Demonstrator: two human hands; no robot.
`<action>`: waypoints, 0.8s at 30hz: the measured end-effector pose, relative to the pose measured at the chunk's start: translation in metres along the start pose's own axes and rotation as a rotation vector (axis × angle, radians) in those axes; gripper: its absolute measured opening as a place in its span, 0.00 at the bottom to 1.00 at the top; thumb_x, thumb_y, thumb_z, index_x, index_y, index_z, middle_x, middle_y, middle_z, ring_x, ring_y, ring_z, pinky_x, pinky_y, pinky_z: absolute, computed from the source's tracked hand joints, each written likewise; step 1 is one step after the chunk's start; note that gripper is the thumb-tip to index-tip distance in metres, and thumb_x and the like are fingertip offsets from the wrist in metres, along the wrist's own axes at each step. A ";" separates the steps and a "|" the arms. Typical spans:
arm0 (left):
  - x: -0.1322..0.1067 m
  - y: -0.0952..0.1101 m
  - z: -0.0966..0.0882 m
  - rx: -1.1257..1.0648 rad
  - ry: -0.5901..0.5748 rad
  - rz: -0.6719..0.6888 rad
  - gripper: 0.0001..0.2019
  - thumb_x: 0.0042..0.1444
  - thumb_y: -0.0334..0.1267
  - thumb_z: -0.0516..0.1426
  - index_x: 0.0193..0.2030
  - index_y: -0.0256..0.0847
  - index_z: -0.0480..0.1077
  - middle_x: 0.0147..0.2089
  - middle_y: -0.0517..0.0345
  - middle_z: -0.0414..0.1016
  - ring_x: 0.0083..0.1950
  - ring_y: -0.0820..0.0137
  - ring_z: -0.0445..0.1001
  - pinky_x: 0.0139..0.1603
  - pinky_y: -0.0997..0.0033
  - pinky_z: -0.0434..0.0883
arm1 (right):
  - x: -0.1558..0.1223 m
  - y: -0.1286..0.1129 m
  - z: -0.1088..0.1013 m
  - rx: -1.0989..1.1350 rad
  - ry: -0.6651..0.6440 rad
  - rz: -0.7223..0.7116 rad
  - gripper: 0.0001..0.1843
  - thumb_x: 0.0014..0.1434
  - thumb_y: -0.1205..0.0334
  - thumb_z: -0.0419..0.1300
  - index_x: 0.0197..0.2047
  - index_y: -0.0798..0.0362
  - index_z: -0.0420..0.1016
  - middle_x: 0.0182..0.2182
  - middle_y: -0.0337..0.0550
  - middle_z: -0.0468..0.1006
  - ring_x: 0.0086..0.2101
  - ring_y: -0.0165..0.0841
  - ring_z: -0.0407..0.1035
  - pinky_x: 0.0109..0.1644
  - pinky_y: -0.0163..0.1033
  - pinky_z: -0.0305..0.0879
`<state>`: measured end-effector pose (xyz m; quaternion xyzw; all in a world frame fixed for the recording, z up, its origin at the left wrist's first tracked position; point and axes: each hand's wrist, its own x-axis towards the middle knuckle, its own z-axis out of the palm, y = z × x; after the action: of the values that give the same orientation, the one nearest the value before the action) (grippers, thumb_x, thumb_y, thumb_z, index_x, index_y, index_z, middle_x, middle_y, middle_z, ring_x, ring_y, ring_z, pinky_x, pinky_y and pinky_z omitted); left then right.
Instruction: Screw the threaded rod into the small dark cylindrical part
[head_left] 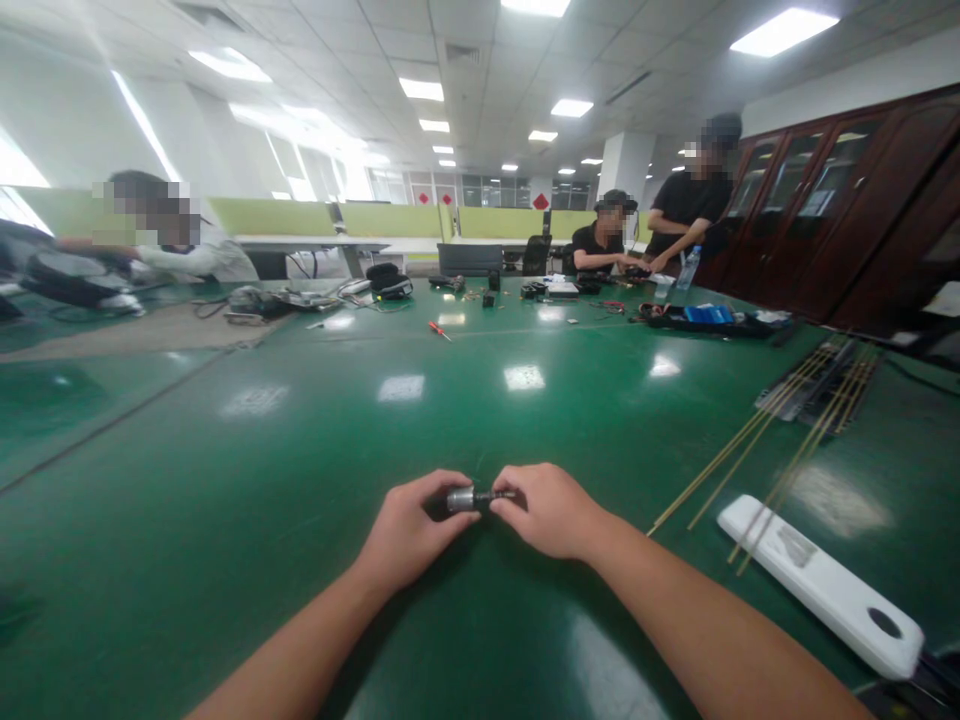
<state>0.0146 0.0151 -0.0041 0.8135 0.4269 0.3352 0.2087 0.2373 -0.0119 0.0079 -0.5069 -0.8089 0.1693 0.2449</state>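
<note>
Head view: my left grip [409, 530] and right grip [551, 510] pinch a metal cylinder [466, 498], ends hidden. Rods [757, 440] and a white bar [817, 585] lie rightward.

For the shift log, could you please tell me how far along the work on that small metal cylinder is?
Nothing finished shows. In hand: the left hand and right hand both grip the small silver and black metal cylinder. Untouched at right: thin brass rods and long white plastic bar.

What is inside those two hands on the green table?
A small silver metal cylinder with a dark shaft shows between the left hand and right hand. The hands cover both its ends, so the rest cannot be seen.
</note>
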 end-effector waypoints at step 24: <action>0.000 -0.007 -0.002 0.028 0.029 0.000 0.12 0.51 0.41 0.65 0.43 0.44 0.76 0.40 0.60 0.81 0.41 0.65 0.79 0.46 0.68 0.75 | 0.001 0.000 -0.003 0.033 0.009 0.014 0.07 0.63 0.59 0.60 0.42 0.51 0.78 0.32 0.39 0.80 0.32 0.31 0.70 0.35 0.34 0.55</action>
<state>0.0087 0.0189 -0.0071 0.8116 0.4344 0.3409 0.1909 0.2392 -0.0111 0.0107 -0.5094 -0.8013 0.1818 0.2557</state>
